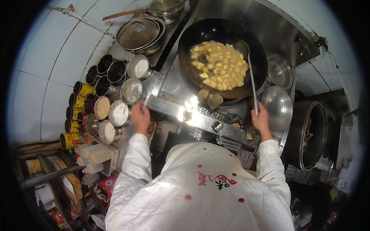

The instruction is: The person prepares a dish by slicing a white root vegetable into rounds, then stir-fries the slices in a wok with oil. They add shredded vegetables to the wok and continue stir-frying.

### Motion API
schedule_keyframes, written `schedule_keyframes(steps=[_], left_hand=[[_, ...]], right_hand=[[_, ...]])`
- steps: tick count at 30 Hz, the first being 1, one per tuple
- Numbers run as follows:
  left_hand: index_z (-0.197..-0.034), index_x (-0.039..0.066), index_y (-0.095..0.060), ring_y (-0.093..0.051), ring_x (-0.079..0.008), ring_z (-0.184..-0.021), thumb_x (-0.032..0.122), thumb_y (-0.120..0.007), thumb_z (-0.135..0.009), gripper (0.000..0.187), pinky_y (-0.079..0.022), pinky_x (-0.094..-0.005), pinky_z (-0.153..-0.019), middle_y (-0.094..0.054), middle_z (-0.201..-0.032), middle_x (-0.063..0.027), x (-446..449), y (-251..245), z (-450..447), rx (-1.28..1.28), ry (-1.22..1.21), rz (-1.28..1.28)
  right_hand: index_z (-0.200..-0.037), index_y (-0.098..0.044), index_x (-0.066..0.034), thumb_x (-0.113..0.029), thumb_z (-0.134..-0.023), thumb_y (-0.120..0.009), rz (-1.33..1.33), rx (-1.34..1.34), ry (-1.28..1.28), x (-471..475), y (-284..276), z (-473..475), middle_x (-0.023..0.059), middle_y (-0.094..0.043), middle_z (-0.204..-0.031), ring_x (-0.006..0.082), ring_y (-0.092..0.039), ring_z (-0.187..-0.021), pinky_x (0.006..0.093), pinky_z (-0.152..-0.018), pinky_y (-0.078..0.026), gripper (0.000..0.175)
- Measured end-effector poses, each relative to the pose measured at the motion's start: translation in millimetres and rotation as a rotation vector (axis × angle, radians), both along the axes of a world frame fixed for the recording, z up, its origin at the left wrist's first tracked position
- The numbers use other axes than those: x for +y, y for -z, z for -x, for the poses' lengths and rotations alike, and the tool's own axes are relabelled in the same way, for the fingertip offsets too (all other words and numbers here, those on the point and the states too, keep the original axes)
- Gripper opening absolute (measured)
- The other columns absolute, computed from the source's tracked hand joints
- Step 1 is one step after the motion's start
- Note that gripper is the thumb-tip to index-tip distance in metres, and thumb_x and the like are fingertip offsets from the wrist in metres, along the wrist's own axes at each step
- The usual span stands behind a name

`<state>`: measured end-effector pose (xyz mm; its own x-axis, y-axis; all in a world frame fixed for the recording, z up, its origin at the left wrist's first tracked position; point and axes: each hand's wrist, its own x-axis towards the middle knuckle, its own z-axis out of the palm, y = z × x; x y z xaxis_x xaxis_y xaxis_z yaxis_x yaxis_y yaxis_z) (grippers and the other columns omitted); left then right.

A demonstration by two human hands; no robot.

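Note:
A large dark wok (pixel 186 65) sits on the steel range, with pale yellow chunks (pixel 224 66) bubbling in oil inside it. My right hand (pixel 261 118) grips the handle end of a long metal ladle (pixel 252 76), whose bowl rests inside the wok's right side. Beside that hand lies a perforated metal skimmer (pixel 277 108). My left hand (pixel 140 117) is over the left counter, next to metal canisters of white powder (pixel 119 113); it looks slightly blurred, and whether its fingers touch a thin handle there is unclear.
Metal bowls and strainers (pixel 138 33) stand at the back left. Yellow tins (pixel 83 89) and dark canisters (pixel 117 71) line the left wall. Squeeze bottles (pixel 98 153) stand in a tray at lower left. To the right are a metal basin (pixel 279 71) and a deep pot (pixel 313 135).

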<state>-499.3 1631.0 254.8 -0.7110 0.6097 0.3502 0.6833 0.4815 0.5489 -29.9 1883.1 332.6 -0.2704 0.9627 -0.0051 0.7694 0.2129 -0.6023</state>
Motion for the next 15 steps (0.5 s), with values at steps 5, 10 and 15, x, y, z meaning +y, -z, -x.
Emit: schedule_keyframes(steps=[5,10,15], left_hand=[[-0.124,0.000,-0.055,-0.064,-0.0362,-0.093,0.018,-0.072,-0.084,0.047,-0.051,-0.0429,-0.082,-0.066,-0.110,-0.0189,51,-41,111,0.127,-0.053,0.036],[-0.099,0.010,-0.058,-0.054,-0.0074,-0.053,0.016,-0.070,-0.092,0.015,-0.043,-0.0249,-0.048,-0.062,-0.073,-0.0014,80,-40,143,-1.368,0.142,-0.113],[-0.096,0.009,-0.057,-0.040,-0.0066,-0.049,0.017,-0.067,-0.095,0.013,-0.033,-0.0231,-0.045,-0.047,-0.065,0.0027,91,-49,106,-1.437,0.203,-0.434]], right_hand=[[-0.121,-0.053,-0.0009,-0.007,-0.095,-0.057,0.851,0.656,0.176,-44,-19,12,0.0063,-0.059,-0.077,0.0106,-0.054,-0.053,0.0265,-0.042,-0.044,0.028],[-0.110,-0.054,-0.0053,-0.009,-0.096,-0.056,1.230,1.168,0.210,-65,-46,18,0.0046,-0.056,-0.080,0.0083,-0.047,-0.050,0.0239,-0.039,-0.038,0.015],[-0.115,-0.056,-0.0020,-0.008,-0.095,-0.056,1.162,1.105,0.171,-87,-56,21,0.0051,-0.055,-0.079,0.0061,-0.047,-0.047,0.0220,-0.037,-0.039,0.021]])
